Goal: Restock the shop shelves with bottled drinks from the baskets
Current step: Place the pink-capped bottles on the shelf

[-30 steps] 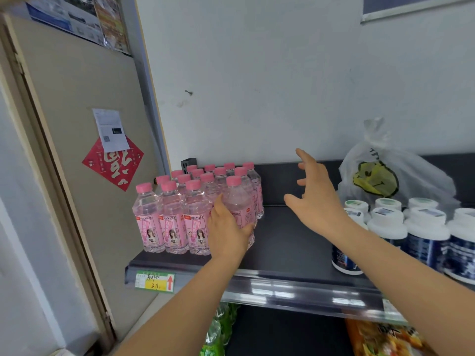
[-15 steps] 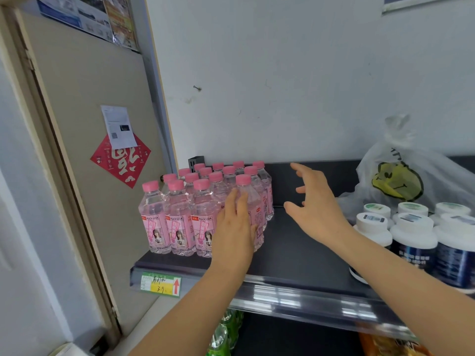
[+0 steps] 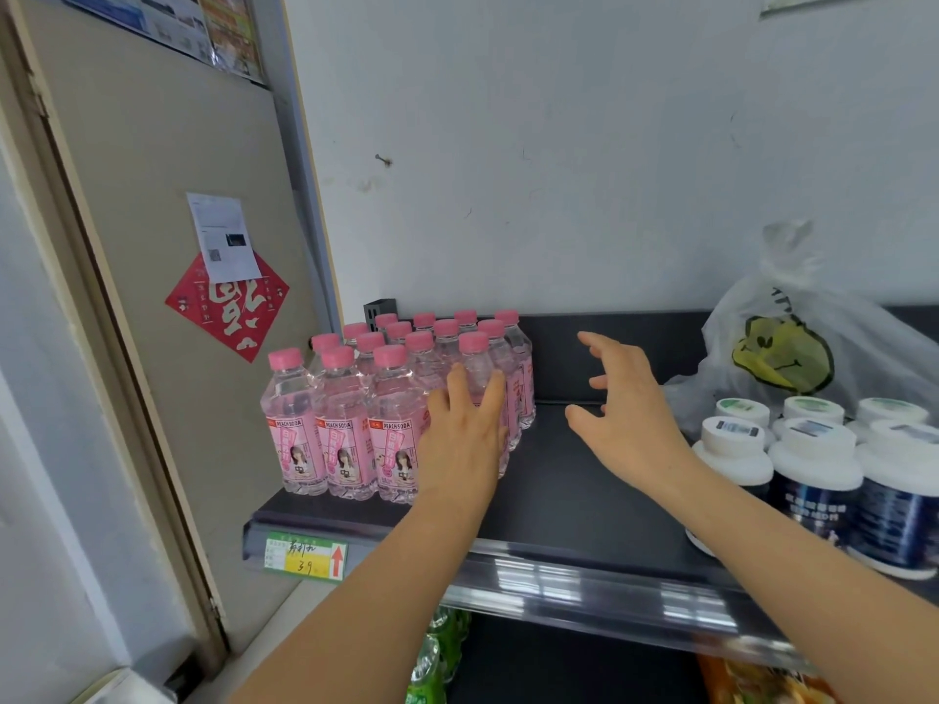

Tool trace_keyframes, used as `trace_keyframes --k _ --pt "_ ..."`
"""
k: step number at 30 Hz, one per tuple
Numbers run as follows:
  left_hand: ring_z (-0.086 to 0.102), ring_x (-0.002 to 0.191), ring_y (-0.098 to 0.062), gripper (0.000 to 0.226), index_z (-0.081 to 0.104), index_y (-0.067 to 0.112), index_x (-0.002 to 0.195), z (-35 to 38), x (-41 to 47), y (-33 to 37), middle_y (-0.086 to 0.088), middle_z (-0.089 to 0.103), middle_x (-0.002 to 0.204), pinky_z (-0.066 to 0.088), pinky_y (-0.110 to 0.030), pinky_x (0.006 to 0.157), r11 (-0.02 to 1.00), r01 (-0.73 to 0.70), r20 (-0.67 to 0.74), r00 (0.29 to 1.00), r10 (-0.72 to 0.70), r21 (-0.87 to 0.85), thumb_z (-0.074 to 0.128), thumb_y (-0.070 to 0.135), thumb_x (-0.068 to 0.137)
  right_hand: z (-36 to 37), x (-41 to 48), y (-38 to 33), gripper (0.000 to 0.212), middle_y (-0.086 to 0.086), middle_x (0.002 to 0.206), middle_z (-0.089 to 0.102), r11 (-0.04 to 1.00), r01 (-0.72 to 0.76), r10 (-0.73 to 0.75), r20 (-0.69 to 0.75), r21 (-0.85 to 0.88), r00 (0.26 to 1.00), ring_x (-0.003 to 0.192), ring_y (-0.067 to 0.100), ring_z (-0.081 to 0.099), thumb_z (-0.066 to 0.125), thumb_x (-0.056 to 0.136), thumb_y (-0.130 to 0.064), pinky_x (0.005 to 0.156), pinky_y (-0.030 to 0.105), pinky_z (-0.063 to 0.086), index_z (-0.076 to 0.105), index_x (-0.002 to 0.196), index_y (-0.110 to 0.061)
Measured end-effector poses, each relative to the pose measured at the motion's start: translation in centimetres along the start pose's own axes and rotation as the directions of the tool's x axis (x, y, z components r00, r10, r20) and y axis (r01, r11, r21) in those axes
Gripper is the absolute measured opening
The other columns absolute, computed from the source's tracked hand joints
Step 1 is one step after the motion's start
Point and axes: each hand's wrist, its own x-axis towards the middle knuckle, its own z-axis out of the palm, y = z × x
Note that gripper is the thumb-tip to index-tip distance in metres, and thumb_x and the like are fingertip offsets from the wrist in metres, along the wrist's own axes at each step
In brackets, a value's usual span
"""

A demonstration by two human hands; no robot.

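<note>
The pink-capped peach soda bottles (image 3: 345,439) stand packed in rows at the left end of the dark shelf (image 3: 559,480). The left hand (image 3: 465,439) lies against the front right bottle — its grip flat, fingers straight and close together. The right hand (image 3: 625,414) hovers above bare shelf, grip spread and holding nothing — between the bottles and the white-lidded jars (image 3: 813,464), with a knotted plastic bag (image 3: 792,348) behind them.

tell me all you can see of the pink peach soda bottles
The peach soda bottles are clear plastic with pink caps and pink labels showing a figure. They stand upright in a tight block of rows at the left end of the dark shelf. The left hand rests straight-fingered against the front right one.
</note>
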Motion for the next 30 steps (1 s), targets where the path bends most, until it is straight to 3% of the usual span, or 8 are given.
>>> trace_keyframes --k 2,5,6,10,14,21,27,30 --pt "0.059 0.092 -0.033 0.074 0.052 0.023 0.126 -0.5 -0.2 0.1 -0.019 0.052 0.125 0.053 -0.031 0.046 1.0 -0.002 0.005 1.0 0.002 0.022 0.087 0.028 0.061 0.0 -0.3 -0.1 0.073 0.001 0.137 0.033 1.0 0.003 -0.003 0.005 -0.005 1.0 0.1 0.008 0.047 0.063 0.082 -0.009 0.081 0.022 0.041 0.029 0.144 -0.027" --pt "0.048 0.115 -0.033 0.072 0.033 0.024 0.142 -1.2 -0.9 0.1 -0.016 0.033 0.144 0.055 -0.038 0.071 0.999 -0.047 0.025 0.999 0.047 0.013 0.071 0.032 0.081 0.0 -0.8 -0.4 0.073 0.002 0.14 0.031 1.0 0.007 -0.007 0.017 -0.021 1.0 0.109 0.008 0.044 0.063 0.083 -0.009 0.085 0.024 0.041 0.028 0.144 -0.027" --pt "0.047 0.116 -0.032 0.07 0.032 0.024 0.142 -1.7 -1.4 0.0 -0.015 0.032 0.145 0.055 -0.038 0.071 0.998 -0.063 0.003 0.998 0.063 0.013 0.068 0.033 0.083 0.1 -1.0 -0.5 0.073 0.002 0.141 0.03 1.0 0.008 -0.007 0.024 -0.022 1.0 0.111 0.009 0.044 0.063 0.083 -0.01 0.086 0.024 0.041 0.028 0.144 -0.026" --pt "0.059 0.096 -0.028 0.062 0.053 0.019 0.125 -4.6 -3.8 -1.7 -0.011 0.056 0.121 0.048 -0.028 0.043 0.985 -0.153 -0.116 0.98 0.161 0.079 0.076 0.036 0.07 0.9 -2.3 -1.5 0.068 0.002 0.141 0.03 0.999 0.03 -0.029 0.038 -0.031 0.999 0.115 0.012 0.045 0.062 0.087 -0.015 0.088 0.026 0.042 0.028 0.145 -0.026" --pt "0.058 0.095 -0.027 0.054 0.054 0.016 0.122 -6.9 -6.5 -5.4 -0.008 0.057 0.115 0.052 -0.03 0.049 0.969 -0.204 -0.174 0.958 0.227 0.139 0.072 0.036 0.075 2.1 -4.0 -3.3 0.065 0.001 0.141 0.03 0.958 0.174 -0.159 0.085 -0.228 0.984 0.12 0.016 0.042 0.06 0.09 -0.022 0.087 0.025 0.041 0.028 0.146 -0.024" --pt "0.06 0.089 -0.035 0.047 0.062 0.01 0.112 -10.1 -14.5 -16.1 -0.013 0.061 0.107 0.052 -0.039 0.05 0.968 -0.157 -0.08 0.981 0.176 0.196 0.075 0.032 0.073 4.6 -8.0 -7.2 0.061 0.01 0.14 0.033 0.906 0.215 -0.172 0.147 -0.365 0.974 0.121 0.029 0.042 0.061 0.089 -0.023 0.09 0.045 0.047 0.033 0.143 -0.017" --pt "0.06 0.09 -0.04 0.043 0.067 0.008 0.102 -9.9 -25.3 -27.1 -0.016 0.062 0.105 0.052 -0.047 0.055 0.972 -0.091 0.156 0.986 0.057 0.215 0.082 0.027 0.067 8.3 -14.9 -10.1 0.055 0.015 0.137 0.039 0.86 0.202 -0.119 0.202 -0.468 0.972 0.118 0.035 0.043 0.062 0.088 -0.021 0.096 0.046 0.041 0.043 0.138 -0.009" --pt "0.061 0.085 -0.039 0.042 0.068 0.008 0.1 -9.5 -29.7 -30.1 -0.015 0.063 0.1 0.052 -0.045 0.053 0.977 -0.122 0.243 0.967 0.077 0.173 0.082 0.027 0.066 11.3 -20.1 -11.3 0.054 0.016 0.136 0.041 0.85 0.19 -0.044 0.293 -0.491 0.955 0.119 0.036 0.043 0.063 0.088 -0.022 0.097 0.047 0.042 0.045 0.137 -0.008"
